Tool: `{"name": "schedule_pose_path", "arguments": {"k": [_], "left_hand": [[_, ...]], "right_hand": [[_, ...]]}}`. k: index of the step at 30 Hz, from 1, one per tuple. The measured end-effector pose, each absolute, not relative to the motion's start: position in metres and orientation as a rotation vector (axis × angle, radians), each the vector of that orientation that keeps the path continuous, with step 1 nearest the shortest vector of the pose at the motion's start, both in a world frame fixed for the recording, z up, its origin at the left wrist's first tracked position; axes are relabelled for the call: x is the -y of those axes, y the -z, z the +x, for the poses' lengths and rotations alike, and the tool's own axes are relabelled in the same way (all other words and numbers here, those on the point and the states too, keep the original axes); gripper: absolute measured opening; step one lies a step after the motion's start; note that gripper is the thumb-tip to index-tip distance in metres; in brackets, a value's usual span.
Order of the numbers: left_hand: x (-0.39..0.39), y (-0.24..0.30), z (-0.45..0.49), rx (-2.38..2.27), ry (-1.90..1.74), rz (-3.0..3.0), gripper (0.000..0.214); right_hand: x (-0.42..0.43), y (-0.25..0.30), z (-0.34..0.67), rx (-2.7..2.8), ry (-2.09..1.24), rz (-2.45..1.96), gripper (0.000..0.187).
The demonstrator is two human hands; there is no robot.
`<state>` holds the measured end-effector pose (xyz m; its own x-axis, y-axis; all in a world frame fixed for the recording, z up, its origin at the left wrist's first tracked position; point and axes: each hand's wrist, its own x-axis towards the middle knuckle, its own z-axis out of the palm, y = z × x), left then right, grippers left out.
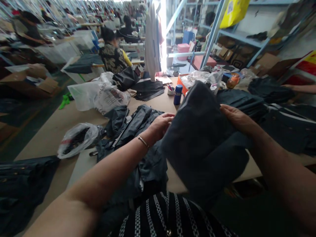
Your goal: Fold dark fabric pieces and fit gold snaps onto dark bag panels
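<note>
A dark blue-grey garment (202,131) hangs raised in front of me, its lower part drooping past the table edge; its exact kind does not show. My right hand (233,117) pinches its upper right edge between thumb and fingers. At the left edge of the cloth is my left hand (161,125), its fingers curled and their tips partly hidden, closed on the same garment. Beneath my left arm more dark garments (138,128) lie in a loose heap, spilling over the near table edge.
On the table (56,125) sit a plastic bag of small dark pieces (79,138), a blue bottle (178,94) and a white cup with pens (171,90). Folded dark garments (239,98) are stacked right. Another person's hand (291,87) reaches in there. A seated person (112,54) is beyond.
</note>
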<state>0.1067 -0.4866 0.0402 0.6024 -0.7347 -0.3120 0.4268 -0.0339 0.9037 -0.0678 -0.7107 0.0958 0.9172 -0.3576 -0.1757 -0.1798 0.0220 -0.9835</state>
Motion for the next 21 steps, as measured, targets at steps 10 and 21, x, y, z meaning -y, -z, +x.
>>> {"name": "schedule_pose_path", "arguments": {"k": [10, 21], "left_hand": [[0.516, 0.11, 0.035, -0.066, 1.151, 1.559, 0.033], [0.539, 0.116, 0.029, 0.027, 1.244, 1.342, 0.042]], "right_hand": [[0.803, 0.134, -0.114, -0.987, 0.021, -1.799, 0.033], [0.847, 0.18, -0.126, -0.993, -0.044, -1.86, 0.051]]}}
